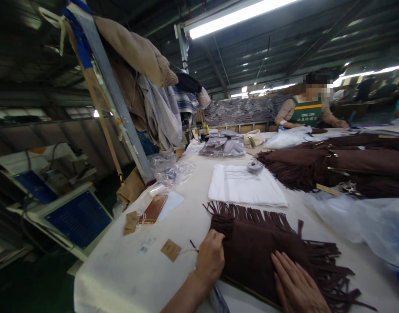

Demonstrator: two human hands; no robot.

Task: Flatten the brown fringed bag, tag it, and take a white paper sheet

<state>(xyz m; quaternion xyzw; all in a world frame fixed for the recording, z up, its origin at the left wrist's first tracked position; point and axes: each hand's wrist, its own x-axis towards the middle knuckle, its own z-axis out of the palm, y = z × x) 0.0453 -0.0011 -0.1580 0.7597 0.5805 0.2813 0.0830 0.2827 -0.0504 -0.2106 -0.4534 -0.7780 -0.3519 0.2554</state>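
A dark brown fringed bag [251, 252] lies flat on the pale table in front of me, its fringe spread along the far side and the right end. My left hand [210, 256] is closed on the bag's left edge, fingers curled in. Flat on the bag's right part rests my right hand [295, 282], fingers stretched out. A gold-coloured zip [248, 288] runs along the bag's near edge. Left of my left hand, a brown paper tag [171, 250] lies on the table, with a thin white string leading toward the bag.
Beyond the bag lies a folded white cloth [245, 191]. More brown fringed bags [359, 163] are piled at right beside clear plastic [365, 217]. A phone [155, 208] and tags [131, 222] lie at left. Across the table a person [308, 108] in a green apron works.
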